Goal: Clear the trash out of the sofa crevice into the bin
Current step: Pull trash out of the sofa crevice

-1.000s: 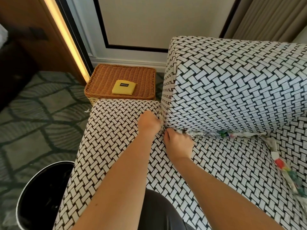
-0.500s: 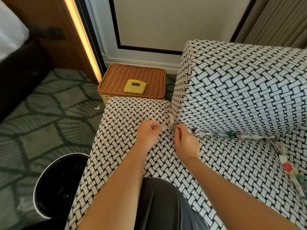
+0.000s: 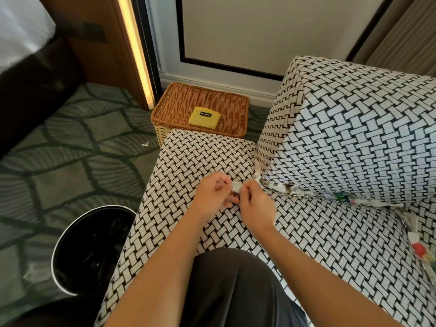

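A black-and-white woven sofa seat point(image 3: 203, 159) meets its back cushion point(image 3: 354, 138) at a crevice stuffed with crumpled wrappers point(image 3: 306, 193). More coloured trash point(image 3: 422, 251) lies in the right side crevice. My left hand point(image 3: 212, 197) and my right hand point(image 3: 256, 208) meet over the seat, just left of the crevice's end. Between their fingertips they pinch a small silvery wrapper scrap point(image 3: 236, 187). A black round bin point(image 3: 92, 249) stands on the carpet to the lower left of the seat.
A wicker box point(image 3: 200, 107) with a yellow pouch point(image 3: 204, 116) on its lid stands behind the seat by the wall. A small white scrap point(image 3: 145, 144) lies on the patterned carpet. My dark-trousered knee point(image 3: 236, 286) rests on the seat.
Both hands have drawn back from the crevice's left end toward me and come together, with a silvery scrap now held between them. The view has shifted left, showing more of the bin.
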Motion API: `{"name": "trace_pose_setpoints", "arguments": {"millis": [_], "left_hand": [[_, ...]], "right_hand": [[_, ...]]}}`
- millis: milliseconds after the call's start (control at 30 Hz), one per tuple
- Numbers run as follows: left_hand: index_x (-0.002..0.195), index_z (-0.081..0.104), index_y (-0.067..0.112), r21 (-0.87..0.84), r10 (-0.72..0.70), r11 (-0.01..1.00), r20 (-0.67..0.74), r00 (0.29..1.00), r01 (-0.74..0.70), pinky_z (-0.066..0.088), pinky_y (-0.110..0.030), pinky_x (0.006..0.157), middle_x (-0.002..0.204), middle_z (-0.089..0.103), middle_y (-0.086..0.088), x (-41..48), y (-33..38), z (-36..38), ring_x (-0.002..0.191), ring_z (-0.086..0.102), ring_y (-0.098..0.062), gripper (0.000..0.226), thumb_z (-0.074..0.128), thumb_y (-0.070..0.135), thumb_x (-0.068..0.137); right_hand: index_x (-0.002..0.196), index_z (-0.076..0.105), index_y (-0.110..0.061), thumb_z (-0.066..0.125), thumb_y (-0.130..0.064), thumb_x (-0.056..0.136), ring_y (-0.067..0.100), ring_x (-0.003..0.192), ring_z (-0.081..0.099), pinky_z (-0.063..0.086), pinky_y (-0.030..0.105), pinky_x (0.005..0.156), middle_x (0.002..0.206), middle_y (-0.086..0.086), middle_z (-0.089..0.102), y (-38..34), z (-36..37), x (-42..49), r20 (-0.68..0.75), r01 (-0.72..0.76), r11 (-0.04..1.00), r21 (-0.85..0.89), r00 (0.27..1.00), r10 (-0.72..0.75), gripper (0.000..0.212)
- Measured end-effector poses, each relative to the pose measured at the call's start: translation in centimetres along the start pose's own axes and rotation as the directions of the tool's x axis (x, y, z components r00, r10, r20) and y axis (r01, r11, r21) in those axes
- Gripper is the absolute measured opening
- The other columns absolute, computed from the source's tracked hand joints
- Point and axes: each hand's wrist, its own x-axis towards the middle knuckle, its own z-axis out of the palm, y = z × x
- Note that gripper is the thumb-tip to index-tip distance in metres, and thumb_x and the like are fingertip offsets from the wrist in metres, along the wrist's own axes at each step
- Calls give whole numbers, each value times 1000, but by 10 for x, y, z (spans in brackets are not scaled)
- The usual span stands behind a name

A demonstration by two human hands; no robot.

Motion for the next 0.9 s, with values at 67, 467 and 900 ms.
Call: {"name": "trace_pose_setpoints", "arguments": {"millis": [67,467,900], "left_hand": [[103,61,10,-14,-5,1000,0,1000,5,52,-18,55,85,69,-6,1,0,1,63,68,-7,17,47,6,94],[88,65,6,13,7,1000,-385,923,-2,50,-15,54,73,65,-6,29,-1,-47,55,60,-8,12,53,9,92],[90,64,9,-31,92,992,-466,880,-120,48,-28,48,61,61,-5,113,1,-87,48,57,-8,10,54,10,92]], "right_hand": [[88,52,-17,38,-26,97,15,51,50,39,29,49,57,-7,50,0,0,1,13,-14,1000,-16,1000,14,19],[91,55,-21,41,-29,97,8,65,52,26,17,57,71,-9,55,-25,12,42,32,103,991,-81,994,-101,18],[136,32,-11,39,-40,94,30,118,42,43,42,92,131,13,44,-76,96,224,108,-70,969,-237,989,98,52]]}}
